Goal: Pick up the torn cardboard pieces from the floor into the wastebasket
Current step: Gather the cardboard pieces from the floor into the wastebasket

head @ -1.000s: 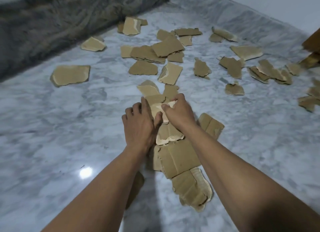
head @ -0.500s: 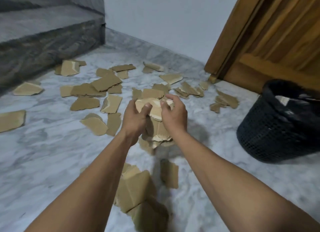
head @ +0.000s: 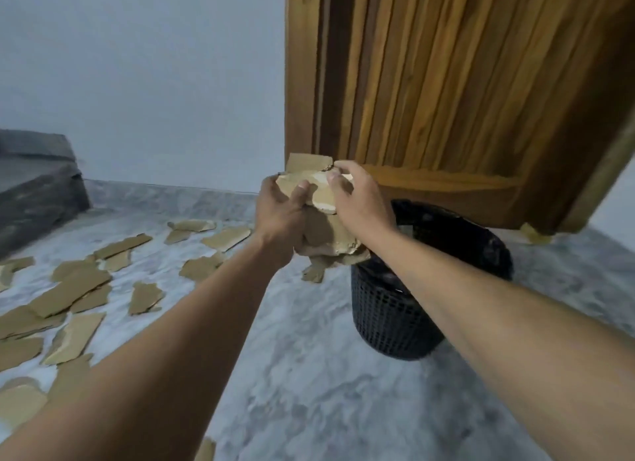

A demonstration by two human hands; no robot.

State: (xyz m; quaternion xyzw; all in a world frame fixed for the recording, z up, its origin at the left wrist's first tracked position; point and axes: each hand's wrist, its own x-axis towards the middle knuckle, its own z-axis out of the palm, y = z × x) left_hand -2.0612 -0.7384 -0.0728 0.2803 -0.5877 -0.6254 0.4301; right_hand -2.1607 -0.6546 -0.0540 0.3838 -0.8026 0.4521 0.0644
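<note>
Both hands hold a stack of torn brown cardboard pieces (head: 319, 192) up in the air. My left hand (head: 280, 216) grips the stack's left side, thumb on top. My right hand (head: 360, 202) grips its right side, fingers curled over the top piece. The stack hangs just left of and above the rim of the black mesh wastebasket (head: 388, 309), which stands on the marble floor (head: 309, 374). Something pale lies inside the basket, partly hidden by my right forearm. Several loose cardboard pieces (head: 68, 288) lie scattered on the floor to the left.
A wooden door (head: 446, 92) stands right behind the wastebasket, with one cardboard scrap (head: 532, 235) at its foot. A pale wall (head: 144, 82) closes the back. A dark stone step (head: 37, 192) rises at the far left.
Both hands have lifted the cardboard stack off the floor and carried it right and up, to the wastebasket's rim. The view has swung from the floor toward the door.
</note>
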